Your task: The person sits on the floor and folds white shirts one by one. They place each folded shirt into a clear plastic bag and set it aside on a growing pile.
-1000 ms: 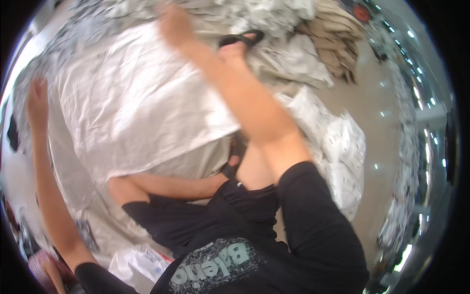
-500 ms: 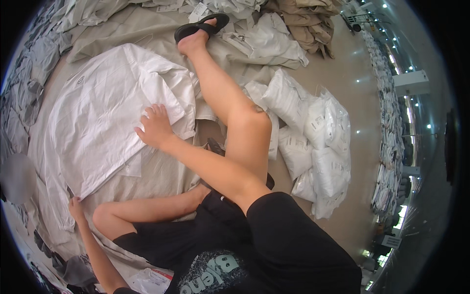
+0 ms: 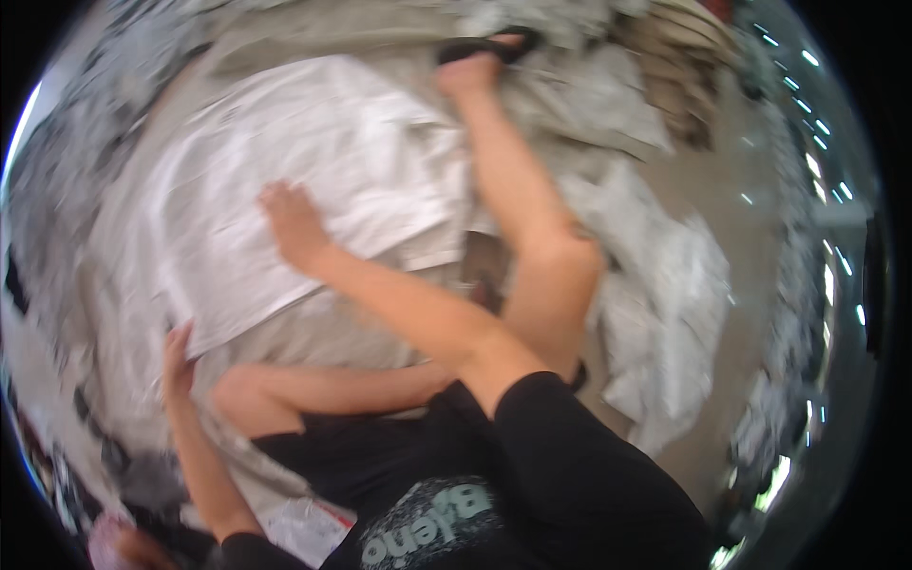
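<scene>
A white long-sleeved top (image 3: 370, 142) lies spread out on beige cloth in front of my folded leg, a few wrinkles running across it. My right hand (image 3: 296, 228) rests palm down over the middle of the top, fingers stretched toward its far left. At the near left corner of the top, beside the hem and a sleeve, is my left hand (image 3: 178, 359). Its fingers point away from me and touch or nearly touch the fabric; motion blur hides whether they pinch it.
White plastic-wrapped packs (image 3: 660, 323) are heaped right of my bent knee. Brown folded garments (image 3: 679, 62) are piled at the far right, grey clothes (image 3: 85, 123) along the left. My outstretched leg, in a black sandal (image 3: 489, 46), borders the top. A clear plastic bag (image 3: 306, 528) lies near my left arm.
The whole view has shifted, so the scene sits farther right and is blurred. My right hand has slid left across the top. My left hand has moved slightly farther away along its edge.
</scene>
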A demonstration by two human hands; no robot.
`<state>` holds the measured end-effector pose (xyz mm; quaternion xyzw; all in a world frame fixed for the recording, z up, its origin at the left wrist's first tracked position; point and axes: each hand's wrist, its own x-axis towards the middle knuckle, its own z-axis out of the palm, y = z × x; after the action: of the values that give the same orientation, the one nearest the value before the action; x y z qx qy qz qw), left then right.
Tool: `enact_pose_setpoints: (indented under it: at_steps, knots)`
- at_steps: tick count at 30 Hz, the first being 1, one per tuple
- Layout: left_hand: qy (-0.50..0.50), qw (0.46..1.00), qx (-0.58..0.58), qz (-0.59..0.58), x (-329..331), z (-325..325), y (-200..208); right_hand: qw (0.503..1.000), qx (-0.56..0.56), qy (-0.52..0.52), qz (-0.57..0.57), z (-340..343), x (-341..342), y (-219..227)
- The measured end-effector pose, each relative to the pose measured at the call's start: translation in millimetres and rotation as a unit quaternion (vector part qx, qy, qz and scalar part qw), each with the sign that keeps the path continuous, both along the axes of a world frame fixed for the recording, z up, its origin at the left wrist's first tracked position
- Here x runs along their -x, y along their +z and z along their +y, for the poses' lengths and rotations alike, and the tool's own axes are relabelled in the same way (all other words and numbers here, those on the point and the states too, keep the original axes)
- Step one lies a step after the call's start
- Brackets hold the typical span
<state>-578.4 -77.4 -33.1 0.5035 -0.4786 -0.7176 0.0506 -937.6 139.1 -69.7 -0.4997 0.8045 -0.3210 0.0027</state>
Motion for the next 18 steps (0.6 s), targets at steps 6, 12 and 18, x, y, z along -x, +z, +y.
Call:
enact_pose_setpoints:
  at_steps: [6,12,18]
  knots:
    - [-0.154,0.972,0.078,-0.158,8,29,11,0.998,-0.031,0.058,0.020,-62,-10,15]
    - [-0.034,0.997,0.068,-0.011,15,57,11,0.994,-0.087,0.059,0.041,-108,-36,-25]
    - [0.074,0.979,0.129,0.142,87,85,59,0.996,-0.072,0.052,0.025,-120,-44,-36]
